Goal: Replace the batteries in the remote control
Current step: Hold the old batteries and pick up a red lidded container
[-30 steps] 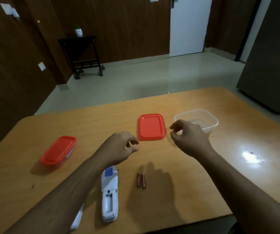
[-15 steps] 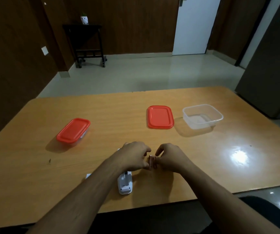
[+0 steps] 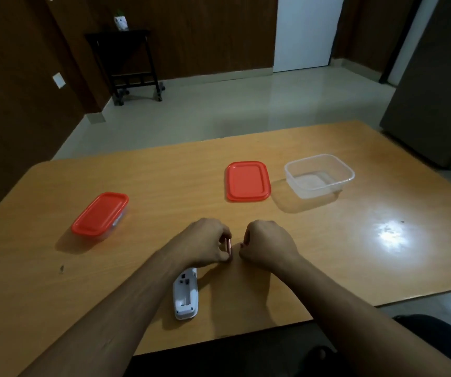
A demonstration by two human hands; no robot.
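Note:
The white remote [image 3: 185,295] lies back up on the wooden table [image 3: 354,262], its battery bay open and bare, with its upper end under my left wrist. Just above it my left hand [image 3: 202,243] pinches a reddish battery [image 3: 229,247] upright between thumb and fingers. My right hand [image 3: 267,243] is curled a finger's width to the right. Only a small reddish tip of a second battery [image 3: 242,244] shows at its fingertips; the rest is hidden.
A closed box with an orange lid [image 3: 100,213] sits at the left. A loose orange lid [image 3: 247,180] and a clear tub [image 3: 319,170] lie beyond my hands. The table's near edge runs just below the remote.
Both hands came back from near the loose lid to the two batteries beside the remote, closed on them, and have now drawn slightly apart.

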